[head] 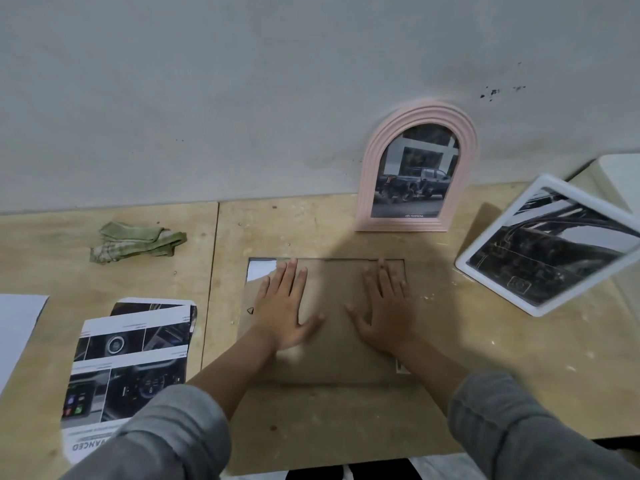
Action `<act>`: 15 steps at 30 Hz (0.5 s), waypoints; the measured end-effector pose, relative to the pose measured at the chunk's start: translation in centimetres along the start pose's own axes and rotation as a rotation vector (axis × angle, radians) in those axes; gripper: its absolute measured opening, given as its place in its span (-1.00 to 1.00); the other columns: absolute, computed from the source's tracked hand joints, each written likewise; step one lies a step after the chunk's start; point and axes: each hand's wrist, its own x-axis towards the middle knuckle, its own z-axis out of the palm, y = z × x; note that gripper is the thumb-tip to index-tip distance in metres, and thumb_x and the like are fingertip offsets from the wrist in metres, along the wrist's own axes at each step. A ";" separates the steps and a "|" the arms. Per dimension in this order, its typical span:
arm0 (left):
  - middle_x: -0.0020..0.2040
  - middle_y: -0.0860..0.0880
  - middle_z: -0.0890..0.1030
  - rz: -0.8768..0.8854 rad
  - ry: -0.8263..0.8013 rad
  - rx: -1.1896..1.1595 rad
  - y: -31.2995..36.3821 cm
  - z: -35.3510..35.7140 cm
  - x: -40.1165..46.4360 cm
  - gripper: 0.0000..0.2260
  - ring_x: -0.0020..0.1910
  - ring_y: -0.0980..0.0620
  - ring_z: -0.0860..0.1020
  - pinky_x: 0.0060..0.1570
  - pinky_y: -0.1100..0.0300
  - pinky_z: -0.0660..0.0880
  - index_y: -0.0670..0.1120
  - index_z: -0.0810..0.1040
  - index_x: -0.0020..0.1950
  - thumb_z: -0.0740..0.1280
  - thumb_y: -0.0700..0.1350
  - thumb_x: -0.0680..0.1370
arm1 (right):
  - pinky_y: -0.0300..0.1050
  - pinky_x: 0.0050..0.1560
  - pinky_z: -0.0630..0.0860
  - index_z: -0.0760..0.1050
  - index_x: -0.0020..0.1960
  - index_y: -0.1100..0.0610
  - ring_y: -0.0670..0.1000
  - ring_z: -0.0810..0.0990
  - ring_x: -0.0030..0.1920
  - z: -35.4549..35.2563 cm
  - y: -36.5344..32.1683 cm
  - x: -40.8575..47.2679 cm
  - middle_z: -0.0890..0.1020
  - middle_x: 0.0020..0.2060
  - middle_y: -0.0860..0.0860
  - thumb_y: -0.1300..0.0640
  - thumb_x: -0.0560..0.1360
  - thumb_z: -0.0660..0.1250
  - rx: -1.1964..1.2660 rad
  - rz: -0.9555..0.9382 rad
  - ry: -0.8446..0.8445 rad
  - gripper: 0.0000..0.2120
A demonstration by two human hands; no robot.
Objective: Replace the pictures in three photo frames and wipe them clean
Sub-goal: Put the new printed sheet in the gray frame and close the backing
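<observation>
Centrally, both hands lie flat with fingers straight and slightly spread, palms down on the brown backing board of a frame that lies face down at lower centre. The left hand presses the left half of the board, its fingertips near the board's upper edge; the right hand presses the right half in mirror fashion, the two thumbs pointing toward each other with a bare strip of board between them. Neither hand grips anything. Grey sleeves cover both forearms toward the bottom edge. At the board's upper left corner a pale, shiny patch shows from beneath; whether it is glass or paper cannot be told. Above and slightly right of the hands, a pink arched frame stands upright against the grey wall, holding a picture of a dark pickup truck. At the right edge, a white rectangular frame stands tilted, showing a dark car-interior picture. To the left of the hands, at lower left, printed sheets with car photographs lie overlapped on the wooden table, with a blank white sheet at the far left edge. At upper left of the table, a crumpled green cloth lies well apart from the frames.
</observation>
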 end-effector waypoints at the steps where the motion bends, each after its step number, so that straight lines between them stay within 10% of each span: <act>1: 0.55 -0.04 -0.20 -0.002 0.007 0.007 0.0 0.0 0.1 -0.11 0.53 -0.02 -0.22 0.47 -0.07 -0.09 -0.05 -0.08 0.57 -0.13 0.49 0.40 | 0.13 0.40 0.16 0.22 0.48 0.07 0.16 0.12 0.50 0.1 -0.1 0.1 0.16 0.50 0.14 -0.32 0.42 0.12 0.007 0.001 0.006 -0.26; 15: 0.57 -0.16 -0.07 -0.108 0.022 -0.021 0.2 -0.3 -0.9 -0.18 0.55 -0.13 -0.08 0.46 -0.09 0.01 -0.09 0.03 0.57 -0.05 0.40 0.46 | 0.19 0.37 0.21 0.26 0.46 0.08 0.19 0.18 0.48 -0.4 -0.2 0.1 0.23 0.48 0.17 -0.31 0.45 0.07 0.018 0.042 -0.010 -0.29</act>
